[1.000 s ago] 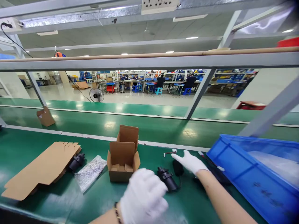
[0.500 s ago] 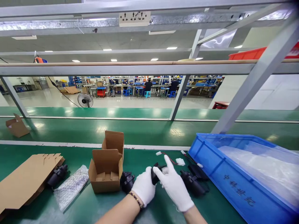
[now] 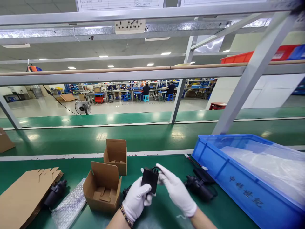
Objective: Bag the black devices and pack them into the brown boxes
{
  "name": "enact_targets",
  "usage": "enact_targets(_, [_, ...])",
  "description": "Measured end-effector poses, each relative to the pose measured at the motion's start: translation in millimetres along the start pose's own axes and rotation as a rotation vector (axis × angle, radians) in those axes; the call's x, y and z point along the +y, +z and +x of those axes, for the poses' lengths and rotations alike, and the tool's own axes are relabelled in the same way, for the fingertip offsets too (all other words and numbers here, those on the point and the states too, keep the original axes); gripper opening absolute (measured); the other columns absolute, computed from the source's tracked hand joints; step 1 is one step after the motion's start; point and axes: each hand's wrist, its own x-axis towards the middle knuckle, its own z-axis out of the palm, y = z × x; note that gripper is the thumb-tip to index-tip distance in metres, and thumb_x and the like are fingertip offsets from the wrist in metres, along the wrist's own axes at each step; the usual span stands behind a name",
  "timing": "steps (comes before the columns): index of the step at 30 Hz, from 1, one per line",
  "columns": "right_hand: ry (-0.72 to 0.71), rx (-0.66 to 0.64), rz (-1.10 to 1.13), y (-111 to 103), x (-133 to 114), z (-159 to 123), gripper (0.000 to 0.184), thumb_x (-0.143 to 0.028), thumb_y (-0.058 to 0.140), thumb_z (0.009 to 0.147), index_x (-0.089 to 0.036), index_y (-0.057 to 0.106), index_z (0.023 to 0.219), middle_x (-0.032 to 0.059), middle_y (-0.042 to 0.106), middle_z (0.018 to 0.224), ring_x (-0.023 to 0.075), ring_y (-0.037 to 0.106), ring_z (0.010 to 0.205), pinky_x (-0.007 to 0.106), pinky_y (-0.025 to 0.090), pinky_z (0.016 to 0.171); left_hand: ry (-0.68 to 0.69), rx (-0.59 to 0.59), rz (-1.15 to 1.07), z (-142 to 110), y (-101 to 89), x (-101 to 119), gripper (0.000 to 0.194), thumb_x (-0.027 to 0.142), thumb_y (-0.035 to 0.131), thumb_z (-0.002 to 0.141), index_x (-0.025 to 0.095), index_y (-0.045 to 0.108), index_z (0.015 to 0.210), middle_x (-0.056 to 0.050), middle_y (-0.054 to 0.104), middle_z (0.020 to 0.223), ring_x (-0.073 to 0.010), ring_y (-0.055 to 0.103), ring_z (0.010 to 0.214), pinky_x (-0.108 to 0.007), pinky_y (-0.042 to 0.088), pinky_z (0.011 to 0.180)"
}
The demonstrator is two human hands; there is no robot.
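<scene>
My left hand (image 3: 137, 198), in a white glove, is closed around a flat black rectangular box (image 3: 149, 180) with its broad face turned toward me. A short black cable (image 3: 155, 168) loops at the box's top right. There, the fingers of my right hand (image 3: 177, 192), also gloved, are drawn together at the cable; exactly what they pinch is hidden. Partly behind my left hand sits a black cylindrical device (image 3: 126, 191). To the right of my right hand lies another black device (image 3: 200, 189) with a flat black piece, near a thin wire with white connectors (image 3: 194, 161).
Two open cardboard boxes (image 3: 102, 194) stand left of my hands. Farther left are a bubble-wrap pouch (image 3: 70, 203), a black device (image 3: 56, 193) and stacked flat cardboard (image 3: 28, 197). A blue bin (image 3: 228, 183) with clear plastic bags is at right. Metal posts (image 3: 178, 101) rise beyond.
The black box has been turned so its broad face shows, and my left hand has shifted left. My right forefinger has lowered from pointing up. The red-wired lead no longer lies beyond my hands. The nearer cardboard box now sits turned.
</scene>
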Motion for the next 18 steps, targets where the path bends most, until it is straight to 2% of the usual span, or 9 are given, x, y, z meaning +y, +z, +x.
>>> enact_targets(2, [0.010, 0.031, 0.030, 28, 3, -13, 0.042, -0.036, 0.038, 0.096, -0.025, 0.056, 0.133, 0.0085, 0.069, 0.119, 0.0238, 0.069, 0.102, 0.042, 0.058, 0.090, 0.055, 0.008, -0.053, 0, 1.3, -2, 0.050, 0.039, 0.077, 0.072, 0.016, 0.060, 0.113, -0.007, 0.066, 0.092, -0.0114, 0.056, 0.067, -0.018, 0.035, 0.047])
enact_targets(5, [-0.039, 0.068, -0.011, 55, 6, -24, 0.042, -0.027, 0.040, 0.093, -0.026, 0.059, 0.131, 0.0088, 0.065, 0.127, 0.0255, 0.061, 0.118, 0.046, 0.048, 0.104, 0.087, -0.012, -0.053, -2, 1.3, -4, 0.055, 0.041, 0.075, 0.077, 0.020, 0.056, 0.124, -0.010, 0.062, 0.116, -0.0173, 0.060, 0.086, -0.022, 0.046, 0.059])
enact_targets(7, [-0.033, 0.071, -0.051, 60, 5, -28, 0.048, -0.022, 0.041, 0.091, -0.026, 0.053, 0.137, 0.0098, 0.054, 0.141, 0.0249, 0.052, 0.129, 0.046, 0.043, 0.108, 0.099, 0.014, -0.002, -3, -0.1, -7, 0.054, 0.044, 0.070, 0.081, 0.021, 0.053, 0.127, -0.010, 0.063, 0.117, -0.0142, 0.060, 0.074, -0.022, 0.045, 0.055])
enact_targets(9, [-0.020, -0.030, -0.103, 53, -1, -30, 0.057, -0.020, 0.045, 0.088, -0.024, 0.043, 0.145, 0.0089, 0.033, 0.156, 0.0245, 0.037, 0.140, 0.044, 0.038, 0.112, 0.116, 0.046, 0.108, -3, -1.3, -9, 0.052, 0.046, 0.066, 0.084, 0.020, 0.052, 0.127, -0.010, 0.065, 0.110, -0.0084, 0.053, 0.055, -0.020, 0.041, 0.046])
enact_targets(11, [-0.029, -0.196, -0.187, 29, -12, -31, 0.066, -0.021, 0.051, 0.084, -0.025, 0.036, 0.149, 0.0079, 0.026, 0.158, 0.0258, 0.031, 0.142, 0.045, 0.036, 0.113, 0.118, 0.050, 0.221, -4, -1.1, -9, 0.050, 0.050, 0.064, 0.085, 0.018, 0.053, 0.122, -0.009, 0.066, 0.101, -0.0053, 0.046, 0.045, -0.018, 0.032, 0.038])
enact_targets(13, [-0.026, -0.213, -0.318, -13, -27, -29, 0.069, -0.027, 0.054, 0.083, -0.024, 0.035, 0.149, 0.0093, 0.037, 0.153, 0.0276, 0.037, 0.140, 0.049, 0.039, 0.111, 0.073, 0.046, 0.266, -4, 0.3, -6, 0.050, 0.054, 0.062, 0.085, 0.018, 0.052, 0.118, -0.008, 0.066, 0.095, -0.0041, 0.044, 0.043, -0.016, 0.024, 0.035])
enact_targets(14, [0.015, -0.085, -0.403, -40, -33, -27, 0.063, -0.030, 0.049, 0.087, -0.022, 0.036, 0.148, 0.0103, 0.042, 0.150, 0.0275, 0.042, 0.136, 0.051, 0.039, 0.110, 0.047, 0.050, 0.260, -4, 1.2, -4, 0.050, 0.056, 0.061, 0.085, 0.019, 0.051, 0.117, -0.007, 0.066, 0.094, -0.0035, 0.043, 0.043, -0.015, 0.021, 0.036])
enact_targets(16, [0.079, 0.296, -0.609, -104, -42, -19, 0.058, -0.042, 0.047, 0.090, -0.018, 0.044, 0.143, 0.0140, 0.050, 0.143, 0.0311, 0.046, 0.133, 0.054, 0.035, 0.112, 0.009, 0.067, 0.223, -4, 2.9, -1, 0.053, 0.056, 0.065, 0.082, 0.021, 0.047, 0.118, -0.005, 0.065, 0.092, -0.0015, 0.039, 0.045, -0.014, 0.019, 0.040])
enact_targets(18, [0.156, 0.578, -0.819, -170, -42, -9, 0.062, -0.054, 0.051, 0.086, -0.014, 0.054, 0.134, 0.0198, 0.053, 0.138, 0.0398, 0.042, 0.134, 0.059, 0.032, 0.110, -0.018, 0.071, 0.173, -4, 4.1, 2, 0.064, 0.054, 0.071, 0.078, 0.024, 0.041, 0.126, -0.002, 0.063, 0.089, -0.0007, 0.036, 0.046, -0.014, 0.019, 0.043])
